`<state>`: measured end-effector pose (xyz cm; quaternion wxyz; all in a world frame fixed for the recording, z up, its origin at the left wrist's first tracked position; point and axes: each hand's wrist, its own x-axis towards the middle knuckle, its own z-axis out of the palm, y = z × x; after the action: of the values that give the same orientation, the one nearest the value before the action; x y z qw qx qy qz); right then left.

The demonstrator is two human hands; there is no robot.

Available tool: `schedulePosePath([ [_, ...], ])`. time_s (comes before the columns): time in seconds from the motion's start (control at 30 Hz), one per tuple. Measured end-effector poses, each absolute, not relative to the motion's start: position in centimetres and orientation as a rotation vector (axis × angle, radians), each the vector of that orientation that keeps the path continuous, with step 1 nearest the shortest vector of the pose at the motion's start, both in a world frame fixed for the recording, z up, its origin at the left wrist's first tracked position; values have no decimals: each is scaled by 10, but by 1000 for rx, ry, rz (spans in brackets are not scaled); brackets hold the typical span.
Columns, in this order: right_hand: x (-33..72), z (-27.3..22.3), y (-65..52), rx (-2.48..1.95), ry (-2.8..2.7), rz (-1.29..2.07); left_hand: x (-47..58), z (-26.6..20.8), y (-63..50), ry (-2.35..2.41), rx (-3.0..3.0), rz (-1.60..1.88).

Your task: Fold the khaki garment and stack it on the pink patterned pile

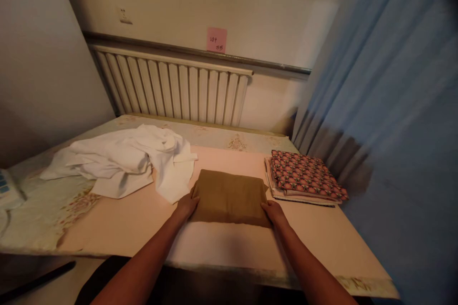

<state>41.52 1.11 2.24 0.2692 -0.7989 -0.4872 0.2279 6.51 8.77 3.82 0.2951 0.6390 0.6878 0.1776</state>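
Both hands (229,209) flanking folded brown cloth (229,196)

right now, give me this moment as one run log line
left hand: on near-left corner of folded brown cloth | right hand: on its near-right corner | cloth: flat on table

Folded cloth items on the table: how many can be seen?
At least 3: a brown folded cloth between the left hand and right hand; a patterned one on a pale one at right. That stack may hide more.
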Motion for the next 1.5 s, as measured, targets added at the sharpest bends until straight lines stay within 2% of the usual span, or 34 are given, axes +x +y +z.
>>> schedulePosePath([
  [0.3,386,21,-41,-2301,-1389,233,66,27,40,1887,1883,492],
  [0.6,383,11,-78,-2369,-1554,-5,54,29,-4,1974,2051,312],
  [0.7,393,7,-77,-2176,-1505,-214,57,34,-2,2014,2201,529],
  [0.8,386,11,-66,-1877,-1529,-376,77,40,6,1848,2459,822],
  [0.87,368,17,-53,-1776,-1636,-309,99,43,14,1677,2569,855],
  [1.13,307,19,-2,-1719,-2177,24,157,10,43,1481,2737,404],
  [1.27,315,9,6,-1802,-2162,30,151,-6,49,1486,2742,446],
  [1.5,346,4,10,-1890,-2065,-59,136,1,64,1604,2685,486],
])
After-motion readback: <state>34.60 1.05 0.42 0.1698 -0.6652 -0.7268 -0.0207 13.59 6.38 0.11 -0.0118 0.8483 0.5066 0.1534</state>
